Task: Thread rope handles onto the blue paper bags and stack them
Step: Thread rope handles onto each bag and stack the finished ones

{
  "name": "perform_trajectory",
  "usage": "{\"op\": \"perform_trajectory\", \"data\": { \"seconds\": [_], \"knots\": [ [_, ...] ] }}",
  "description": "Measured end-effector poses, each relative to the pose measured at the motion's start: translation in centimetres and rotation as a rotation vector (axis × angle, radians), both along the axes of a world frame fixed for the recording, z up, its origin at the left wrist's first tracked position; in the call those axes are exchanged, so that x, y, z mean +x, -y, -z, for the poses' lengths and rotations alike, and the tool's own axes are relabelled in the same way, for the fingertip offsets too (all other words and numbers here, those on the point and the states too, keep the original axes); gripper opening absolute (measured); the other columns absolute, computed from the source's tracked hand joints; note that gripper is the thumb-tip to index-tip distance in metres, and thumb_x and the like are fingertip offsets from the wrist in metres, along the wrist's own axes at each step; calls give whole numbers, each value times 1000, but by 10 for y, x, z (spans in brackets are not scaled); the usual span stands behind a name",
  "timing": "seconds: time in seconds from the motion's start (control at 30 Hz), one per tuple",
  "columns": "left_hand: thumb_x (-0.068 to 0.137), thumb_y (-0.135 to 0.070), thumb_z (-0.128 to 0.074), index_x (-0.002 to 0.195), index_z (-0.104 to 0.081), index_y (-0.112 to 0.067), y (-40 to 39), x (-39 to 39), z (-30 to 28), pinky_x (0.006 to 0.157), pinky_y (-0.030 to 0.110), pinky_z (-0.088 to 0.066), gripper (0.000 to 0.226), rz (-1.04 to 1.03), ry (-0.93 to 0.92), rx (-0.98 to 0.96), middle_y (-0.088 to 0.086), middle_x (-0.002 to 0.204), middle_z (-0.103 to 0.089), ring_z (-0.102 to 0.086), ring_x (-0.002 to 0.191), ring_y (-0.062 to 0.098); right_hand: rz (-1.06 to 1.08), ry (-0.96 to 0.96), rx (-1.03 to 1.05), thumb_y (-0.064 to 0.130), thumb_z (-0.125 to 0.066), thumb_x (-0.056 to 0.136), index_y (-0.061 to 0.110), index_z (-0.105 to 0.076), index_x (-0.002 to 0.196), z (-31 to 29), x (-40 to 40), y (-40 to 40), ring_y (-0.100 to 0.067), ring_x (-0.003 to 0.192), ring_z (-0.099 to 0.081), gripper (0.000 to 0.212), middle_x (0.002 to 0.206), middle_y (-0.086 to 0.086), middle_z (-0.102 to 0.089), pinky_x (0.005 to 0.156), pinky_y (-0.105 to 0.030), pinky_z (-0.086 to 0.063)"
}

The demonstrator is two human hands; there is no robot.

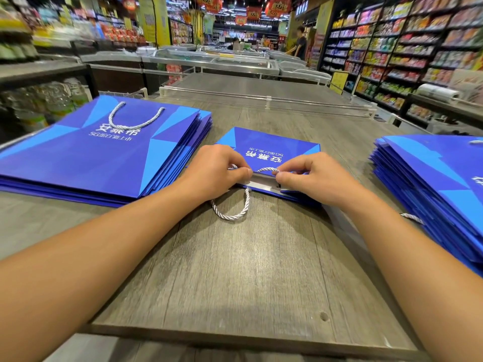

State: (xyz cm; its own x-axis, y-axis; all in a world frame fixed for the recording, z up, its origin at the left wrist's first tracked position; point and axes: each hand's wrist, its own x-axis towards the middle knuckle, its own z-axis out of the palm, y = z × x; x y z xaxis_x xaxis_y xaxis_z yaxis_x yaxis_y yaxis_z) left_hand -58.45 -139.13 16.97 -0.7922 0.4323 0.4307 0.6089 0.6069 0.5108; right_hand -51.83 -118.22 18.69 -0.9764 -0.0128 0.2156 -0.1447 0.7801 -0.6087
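Note:
A flat blue paper bag (264,145) lies in the middle of the wooden table (235,270), its open white-lined mouth toward me. My left hand (217,171) and my right hand (305,176) each pinch one end of a white twisted rope handle (266,169) at the bag's top edge. A second rope handle (235,210) hangs in a loop from the bag's lower side onto the table. On the left sits a stack of blue bags (99,158), its top bag carrying a rope handle (133,118). Another stack of blue bags (439,189) lies on the right.
A loose bit of rope (413,218) pokes out by the right stack. Clear plastic dividers (266,99) edge the table's far side. Freezer chests (209,61) stand beyond, snack shelves (405,48) run along the right, and a person (300,44) stands far down the aisle.

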Motion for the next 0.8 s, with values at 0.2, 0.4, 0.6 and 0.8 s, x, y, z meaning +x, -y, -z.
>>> {"op": "perform_trajectory", "data": {
  "seconds": [0.2,0.4,0.6,0.8],
  "knots": [
    [84,-30,-73,78,-77,-23,1,3,-2,79,31,-45,10,-22,12,12,-4,84,-71,-61,85,12,-76,142,78,28,-71,87,40,-69,104,-4,4,-6,8,78,-59,21,89,19,-67,74,-10,-43],
    [86,-27,-72,83,-77,-22,2,5,-7,84,30,-44,8,-76,-51,32,-4,92,-68,-59,92,15,-19,52,-16,30,-60,97,21,-75,101,3,-1,-10,3,80,-59,18,91,17,-70,74,-15,-41],
    [79,-22,-71,81,-75,-20,-6,16,-5,79,41,-44,5,-107,-332,52,-2,85,-50,-49,88,26,74,-31,-17,30,-52,101,-11,-57,85,4,1,-1,-9,55,-23,45,66,-1,-29,52,-29,-17],
    [81,-46,-71,86,-75,-30,-20,30,-1,80,33,-25,17,-76,-318,-138,-10,84,-48,-51,93,19,30,-8,-105,30,-51,101,-3,-48,71,4,2,11,-11,55,-23,45,63,-1,-28,57,-33,-19]
  ]
}}
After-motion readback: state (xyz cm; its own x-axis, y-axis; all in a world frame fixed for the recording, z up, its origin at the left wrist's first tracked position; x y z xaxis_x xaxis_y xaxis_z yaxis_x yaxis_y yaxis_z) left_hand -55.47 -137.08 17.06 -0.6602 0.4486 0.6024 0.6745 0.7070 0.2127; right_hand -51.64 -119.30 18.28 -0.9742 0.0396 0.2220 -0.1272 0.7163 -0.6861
